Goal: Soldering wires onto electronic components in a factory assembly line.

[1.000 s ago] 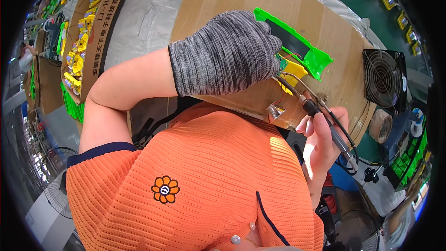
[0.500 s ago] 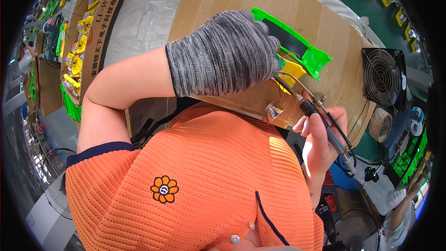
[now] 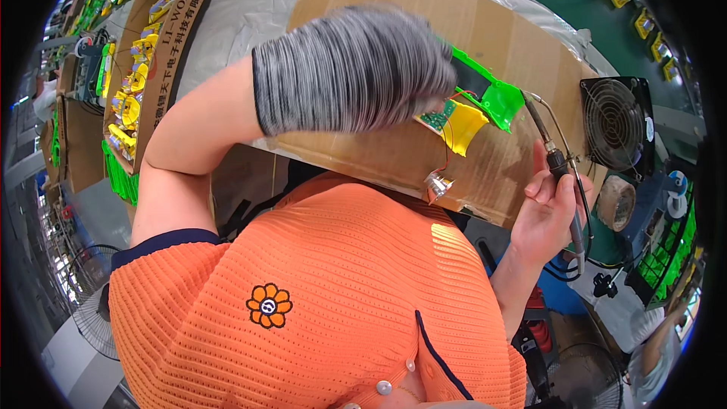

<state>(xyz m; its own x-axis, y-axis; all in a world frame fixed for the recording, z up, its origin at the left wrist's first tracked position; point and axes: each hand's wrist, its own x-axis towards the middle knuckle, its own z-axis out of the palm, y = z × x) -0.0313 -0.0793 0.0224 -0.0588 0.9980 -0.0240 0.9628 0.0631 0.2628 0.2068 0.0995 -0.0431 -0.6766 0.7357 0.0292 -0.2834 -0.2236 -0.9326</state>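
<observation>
My left hand [image 3: 363,68], in a grey striped knit glove, is blurred over the cardboard, its fingers smeared and hidden. Beside it lies a bright green plastic housing [image 3: 503,103] with a dark panel, its left part covered by the glove. A small green circuit board [image 3: 437,119] and a yellow plastic piece [image 3: 463,129] sit just below the housing. Thin red wire runs down to a silver metal cup [image 3: 438,186] at the cardboard's near edge. My bare right hand [image 3: 547,201] grips a soldering iron [image 3: 560,165], its thin metal tube alongside; the tip points up near the housing's right end.
Brown cardboard [image 3: 522,174] covers the worktop over silvery sheeting. A black fan [image 3: 615,123] and a tape roll [image 3: 616,203] stand to the right. At left, a carton [image 3: 178,38] holds several yellow parts. A person is partly visible at lower right.
My right hand has drawn the soldering iron right, away from the circuit board. My left hand has shifted left and now blurs; the housing, board and yellow piece have moved slightly left.
</observation>
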